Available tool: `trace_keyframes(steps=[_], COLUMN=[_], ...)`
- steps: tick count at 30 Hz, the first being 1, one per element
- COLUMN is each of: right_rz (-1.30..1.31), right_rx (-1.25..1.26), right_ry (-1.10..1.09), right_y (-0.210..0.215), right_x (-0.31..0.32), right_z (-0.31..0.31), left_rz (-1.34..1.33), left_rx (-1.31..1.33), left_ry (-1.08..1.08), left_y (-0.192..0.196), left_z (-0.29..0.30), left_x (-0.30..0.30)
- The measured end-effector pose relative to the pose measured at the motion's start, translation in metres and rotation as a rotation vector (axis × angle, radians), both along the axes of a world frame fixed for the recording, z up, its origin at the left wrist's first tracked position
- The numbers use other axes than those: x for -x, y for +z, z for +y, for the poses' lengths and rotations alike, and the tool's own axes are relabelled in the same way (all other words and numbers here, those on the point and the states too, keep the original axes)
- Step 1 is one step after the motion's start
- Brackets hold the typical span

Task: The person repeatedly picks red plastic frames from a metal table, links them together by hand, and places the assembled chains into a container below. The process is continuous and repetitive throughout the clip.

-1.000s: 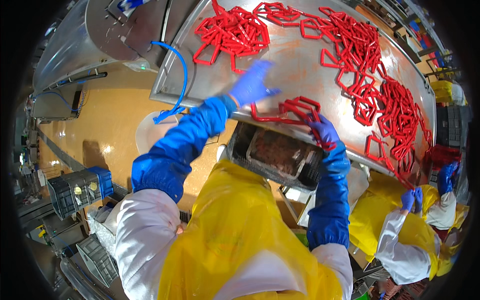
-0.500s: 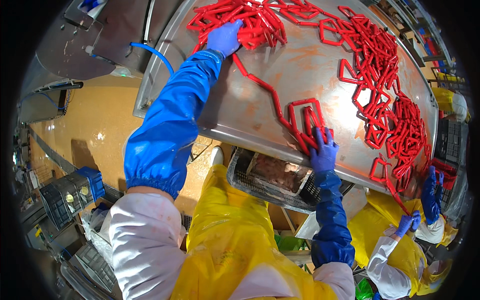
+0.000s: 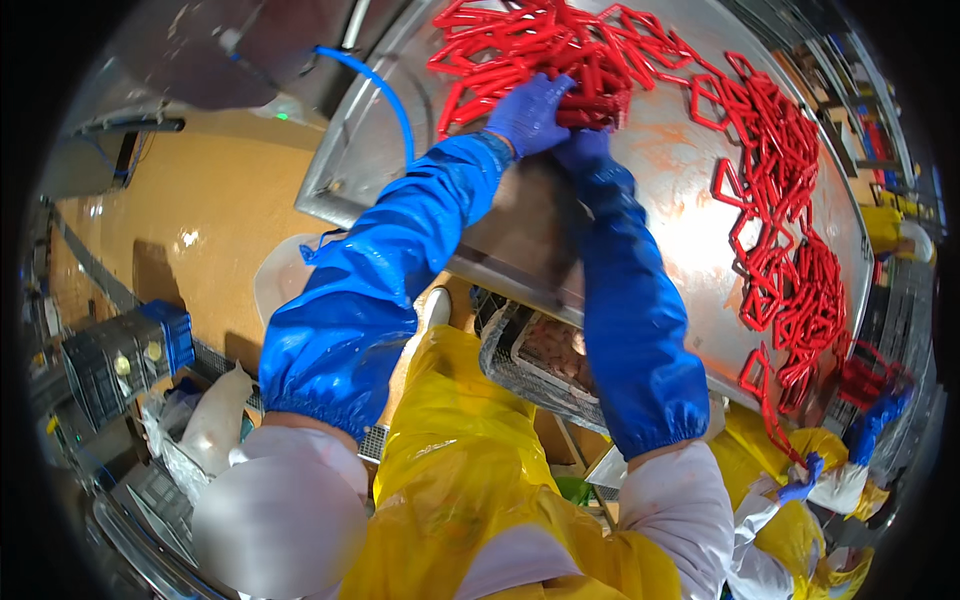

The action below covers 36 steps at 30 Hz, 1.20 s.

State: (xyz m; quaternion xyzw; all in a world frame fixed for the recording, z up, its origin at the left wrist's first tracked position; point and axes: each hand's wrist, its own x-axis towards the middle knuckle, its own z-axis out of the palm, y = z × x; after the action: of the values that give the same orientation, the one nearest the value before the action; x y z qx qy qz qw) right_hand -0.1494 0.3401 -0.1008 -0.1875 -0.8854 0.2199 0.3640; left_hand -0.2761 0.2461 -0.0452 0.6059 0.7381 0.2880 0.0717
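Note:
A big pile of linked red sausages (image 3: pixel 530 45) lies at the far side of the metal table (image 3: pixel 515 225). Both of my hands wear blue gloves and meet at the pile's near edge. My left hand (image 3: pixel 530 112) is closed over sausages there, fingers pointing right. Just right of it, my right hand (image 3: pixel 583 147) is closed at a bundle of sausages on the near corner of the pile; that bundle covers most of its fingers. More linked sausages (image 3: pixel 780 150) run in a long heap down the table's right side.
Under the table edge sits a dark crate (image 3: pixel 500 350) with a light tub of meat (image 3: pixel 550 345) in it. A blue hose (image 3: pixel 385 90) crosses the table's left corner. At the lower right, co-workers in yellow aprons stand, one gloved hand (image 3: pixel 802 478) at a hanging sausage chain.
My right hand has gone from the near table edge up to the pile beside my left hand. The strand and loops that lay near that edge are no longer there. The view has shifted slightly.

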Motion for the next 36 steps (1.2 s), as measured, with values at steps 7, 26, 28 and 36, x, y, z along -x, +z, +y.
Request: trace_keyframes(steps=[7,26,28,36], right_rz=[-0.195,-0.749,-0.796,0.062], right_rx=[0.145,0.671,0.567,-0.698], right_ry=[-0.235,-0.044,-0.031,-0.078], right_y=[0.058,0.061,0.071,0.465], right_x=[-0.209,-0.304,-0.289,-0.09], right_z=[-0.16,-0.321,-0.278,-0.034], left_rz=[-0.21,-0.65,-0.681,-0.123], left_rx=[-0.479,-0.389,-0.548,1.163], left_ry=[0.069,0.712,0.651,0.512], left_y=[0.099,-0.004,0.016,-0.205], left_z=[-0.149,-0.289,-0.342,-0.571], left_x=[0.009,0.154,0.097,0.074])
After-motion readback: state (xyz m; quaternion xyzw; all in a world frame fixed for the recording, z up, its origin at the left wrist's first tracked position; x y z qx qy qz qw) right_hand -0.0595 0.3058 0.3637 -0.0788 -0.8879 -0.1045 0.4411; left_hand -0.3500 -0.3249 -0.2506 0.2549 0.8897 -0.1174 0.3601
